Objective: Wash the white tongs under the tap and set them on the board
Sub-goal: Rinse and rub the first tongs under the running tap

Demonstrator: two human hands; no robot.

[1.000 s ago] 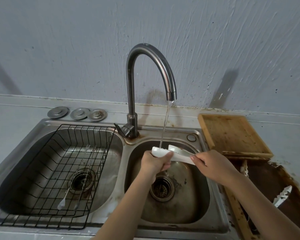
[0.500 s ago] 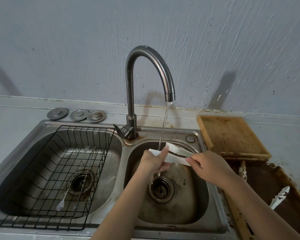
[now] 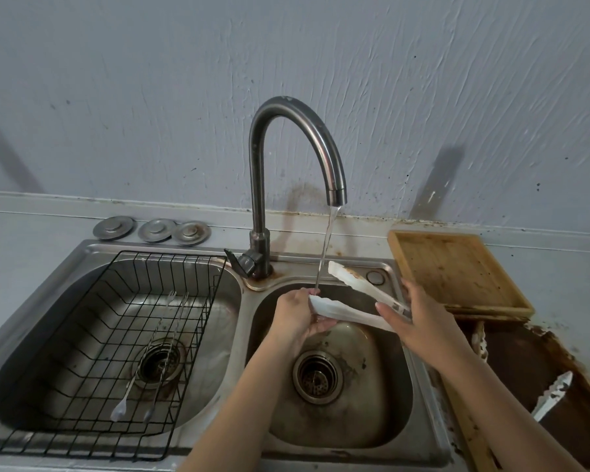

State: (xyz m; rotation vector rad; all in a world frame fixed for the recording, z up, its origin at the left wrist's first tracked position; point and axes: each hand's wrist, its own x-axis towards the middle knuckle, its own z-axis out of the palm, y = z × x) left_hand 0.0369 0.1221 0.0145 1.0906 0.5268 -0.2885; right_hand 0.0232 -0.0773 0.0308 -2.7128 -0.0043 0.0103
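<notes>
The white tongs (image 3: 353, 310) hang over the right sink basin (image 3: 382, 396), arms spread apart, stained brown inside. My right hand (image 3: 419, 318) grips their hinge end. My left hand (image 3: 295, 315) holds the tip of the lower arm, fingers curled under it. Water runs from the curved tap (image 3: 280, 172) and falls onto my left hand and that tip. The upper arm points toward the tap base. The wooden board (image 3: 457, 270) lies on the counter right of the sink, just behind my right hand.
A black wire rack (image 3: 82, 386) fills the left basin, with thin metal tongs (image 3: 150, 362) lying in it. Three metal drain plugs (image 3: 154, 229) sit behind it. A dark stained tray (image 3: 539, 366) at the right holds another white utensil (image 3: 552, 398).
The tongs' arms have spread wider, the upper arm lifting toward the tap. My left hand slid along the lower arm under the stream. The view dropped slightly.
</notes>
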